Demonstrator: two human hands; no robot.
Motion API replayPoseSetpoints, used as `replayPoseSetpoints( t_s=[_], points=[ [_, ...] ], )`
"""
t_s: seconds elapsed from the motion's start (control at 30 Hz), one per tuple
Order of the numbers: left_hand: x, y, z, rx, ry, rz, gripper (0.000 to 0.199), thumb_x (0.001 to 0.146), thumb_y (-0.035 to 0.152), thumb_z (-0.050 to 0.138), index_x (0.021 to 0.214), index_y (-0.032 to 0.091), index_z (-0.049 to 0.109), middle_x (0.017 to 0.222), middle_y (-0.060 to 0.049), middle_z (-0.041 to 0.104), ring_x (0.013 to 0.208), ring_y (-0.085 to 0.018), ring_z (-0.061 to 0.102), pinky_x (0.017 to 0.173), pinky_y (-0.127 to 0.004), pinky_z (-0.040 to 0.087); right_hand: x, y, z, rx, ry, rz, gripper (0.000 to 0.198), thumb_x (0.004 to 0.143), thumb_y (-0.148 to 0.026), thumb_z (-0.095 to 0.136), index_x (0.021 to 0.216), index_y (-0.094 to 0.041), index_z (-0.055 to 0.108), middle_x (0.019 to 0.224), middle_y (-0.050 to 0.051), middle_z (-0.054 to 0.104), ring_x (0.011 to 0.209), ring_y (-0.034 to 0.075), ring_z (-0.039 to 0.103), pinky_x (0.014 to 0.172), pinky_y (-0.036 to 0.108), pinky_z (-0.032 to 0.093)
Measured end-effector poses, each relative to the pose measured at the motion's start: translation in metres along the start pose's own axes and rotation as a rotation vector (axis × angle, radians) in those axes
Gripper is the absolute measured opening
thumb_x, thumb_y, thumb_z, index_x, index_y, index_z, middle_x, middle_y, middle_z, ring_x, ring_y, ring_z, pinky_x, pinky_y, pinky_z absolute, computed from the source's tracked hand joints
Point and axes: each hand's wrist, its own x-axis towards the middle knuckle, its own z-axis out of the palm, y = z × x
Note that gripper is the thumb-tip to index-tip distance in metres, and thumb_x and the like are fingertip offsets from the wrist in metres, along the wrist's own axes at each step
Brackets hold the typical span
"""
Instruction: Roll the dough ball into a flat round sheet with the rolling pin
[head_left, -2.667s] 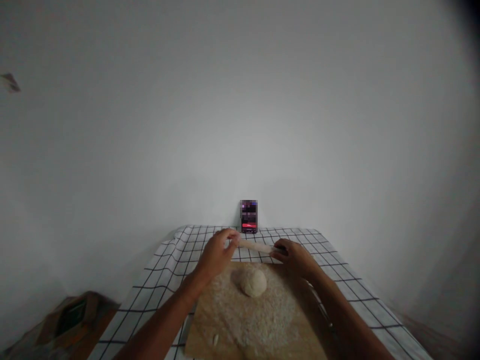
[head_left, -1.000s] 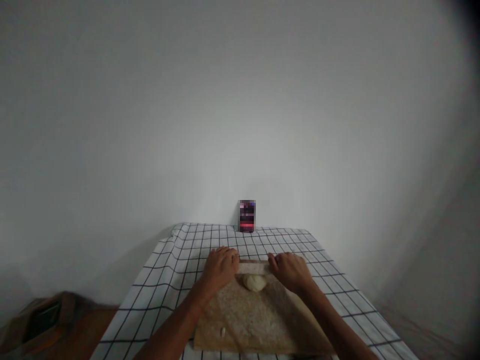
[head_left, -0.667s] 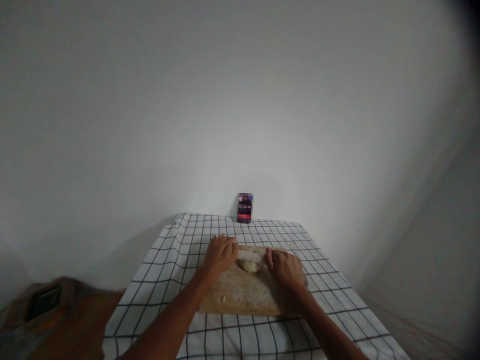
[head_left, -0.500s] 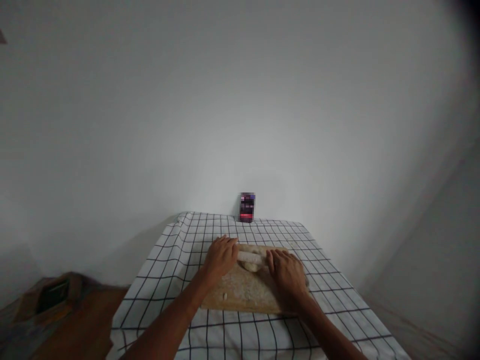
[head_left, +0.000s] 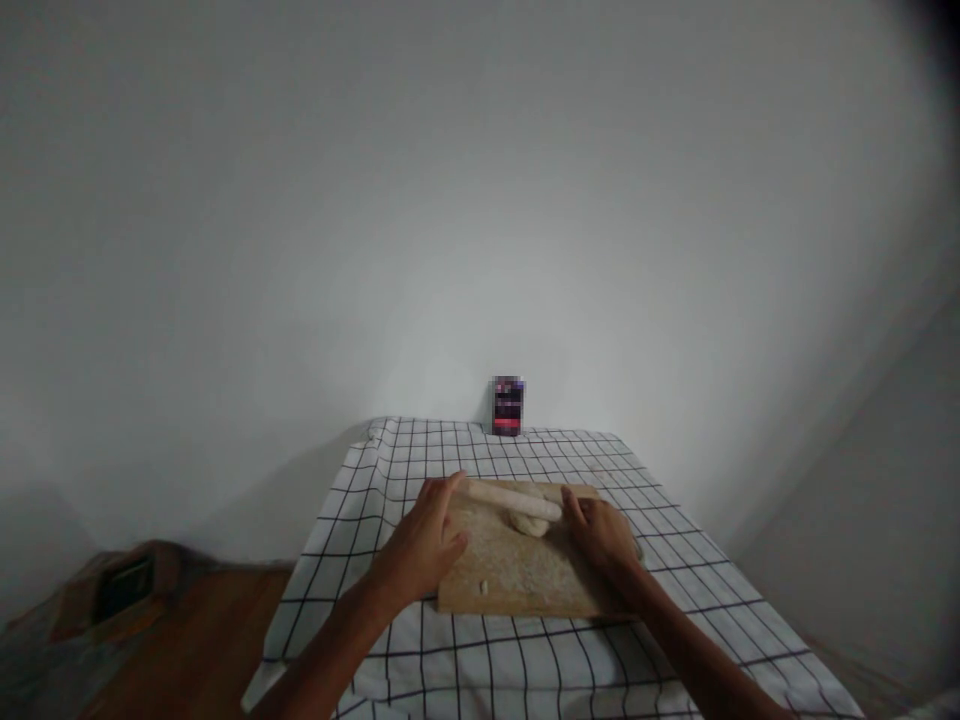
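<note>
While the right hand grasped the rolling pin across the dough, the left hand had fingers spread, thumb apart, by its left end.

Between the left hand and the right hand, the near part of the board offers free passage. Farther on, the rolling pin across the dough bars the way.

Our right hand grips 1 end of the rolling pin across the dough; our left hand splays at the other.
</note>
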Motion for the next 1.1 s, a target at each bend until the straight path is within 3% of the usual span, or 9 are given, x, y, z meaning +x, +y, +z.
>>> replayPoseSetpoints(
  t_s=[0.07, 0.2, 0.27, 0.43, 0.57, 0.67, 0.83, 0.97, 1.1],
  points=[
    [-0.014, 0.002, 0.003, -0.051, -0.022, -0.054, 0.062, 0.086, 0.02, 0.063, 0.147, 0.028, 0.055, 0.131, -0.008, 0.068, 0.09, -0.02, 0.069, 0.085, -0.037, 0.061, 0.001, 0.0, 0.002, 0.014, 0.003, 0.03, 0.078, 0.113, -0.053, 0.014, 0.083, -0.02, 0.078, 0.091, 0.018, 0.081, 0.088, 0.03, 0.077, 0.076, 0.037, 0.048],
    [-0.027, 0.009, 0.016, -0.032, -0.253, -0.075, 0.015, 0.082, 0.022, 0.069, 0.094, 0.025, 0.078, 0.101, -0.004, 0.074, 0.083, -0.021, 0.071, 0.077, -0.033, 0.058, 0.001, 0.0, 0.002, 0.096, 0.018, 0.065, 0.072, 0.112, -0.055, 0.02, 0.076, -0.022, 0.074, 0.089, 0.018, 0.079, 0.087, 0.03, 0.075, 0.076, 0.038, 0.047],
    [-0.029, 0.013, 0.019, 0.025, -0.311, -0.052, 0.009, 0.084, 0.023, 0.07, 0.082, 0.025, 0.079, 0.098, -0.005, 0.073, 0.087, -0.022, 0.071, 0.08, -0.034, 0.056, 0.001, 0.001, 0.002, 0.148, 0.023, 0.063, 0.071, 0.11, -0.056, 0.02, 0.069, -0.024, 0.069, 0.081, 0.016, 0.077, 0.082, 0.03, 0.073, 0.074, 0.038, 0.046],
    [-0.031, 0.025, 0.014, 0.154, -0.343, -0.021, 0.02, 0.094, 0.026, 0.064, 0.086, 0.025, 0.082, 0.098, -0.004, 0.074, 0.093, -0.022, 0.071, 0.083, -0.034, 0.053, 0.001, 0.011, -0.002, 0.328, 0.032, 0.071, 0.074, 0.107, -0.065, 0.009, 0.06, -0.027, 0.051, 0.066, 0.011, 0.068, 0.064, 0.024, 0.064, 0.062, 0.036, 0.043],
    [-0.032, 0.036, 0.012, 0.237, -0.371, -0.049, 0.015, 0.094, 0.027, 0.068, 0.087, 0.026, 0.082, 0.099, -0.001, 0.073, 0.094, -0.02, 0.07, 0.082, -0.031, 0.05, -0.001, 0.021, -0.003, 0.703, 0.067, 0.046, 0.067, 0.105, -0.073, 0.01, 0.059, -0.03, 0.034, 0.052, 0.002, 0.047, 0.053, 0.02, 0.046, 0.053, 0.035, 0.034],
    [-0.029, 0.044, 0.013, 0.239, -0.366, -0.092, 0.013, 0.092, 0.023, 0.069, 0.087, 0.025, 0.081, 0.099, 0.0, 0.074, 0.098, -0.019, 0.069, 0.085, -0.029, 0.049, 0.0, 0.026, 0.001, 0.886, 0.083, 0.057, 0.067, 0.103, -0.076, 0.021, 0.059, -0.028, 0.036, 0.053, -0.001, 0.04, 0.053, 0.018, 0.039, 0.054, 0.035, 0.029],
    [-0.028, 0.05, 0.021, 0.307, -0.373, -0.126, 0.015, 0.097, 0.023, 0.063, 0.088, 0.023, 0.076, 0.098, -0.001, 0.074, 0.097, -0.019, 0.069, 0.084, -0.029, 0.048, 0.003, 0.031, 0.005, 0.935, 0.038, 0.106, 0.067, 0.101, -0.077, 0.028, 0.059, -0.027, 0.041, 0.054, -0.002, 0.042, 0.054, 0.018, 0.041, 0.055, 0.035, 0.027],
    [-0.028, 0.035, 0.026, 0.373, -0.296, -0.058, 0.02, 0.101, 0.023, 0.052, 0.092, 0.022, 0.07, 0.103, -0.004, 0.071, 0.097, -0.02, 0.067, 0.084, -0.031, 0.05, 0.004, 0.032, 0.002, 0.925, 0.03, 0.116, 0.068, 0.1, -0.076, 0.024, 0.056, -0.028, 0.042, 0.054, 0.0, 0.046, 0.054, 0.02, 0.044, 0.056, 0.037, 0.03],
    [0.009, -0.004, 0.013, 0.277, 0.007, -0.073, 0.019, 0.099, 0.028, 0.05, 0.094, 0.022, 0.068, 0.107, -0.006, 0.074, 0.1, -0.022, 0.068, 0.087, -0.033, 0.054, 0.005, 0.03, 0.002, 0.977, 0.019, 0.131, 0.066, 0.1, -0.077, 0.026, 0.057, -0.029, 0.042, 0.054, 0.0, 0.045, 0.053, 0.02, 0.043, 0.055, 0.037, 0.029]
  ],
)
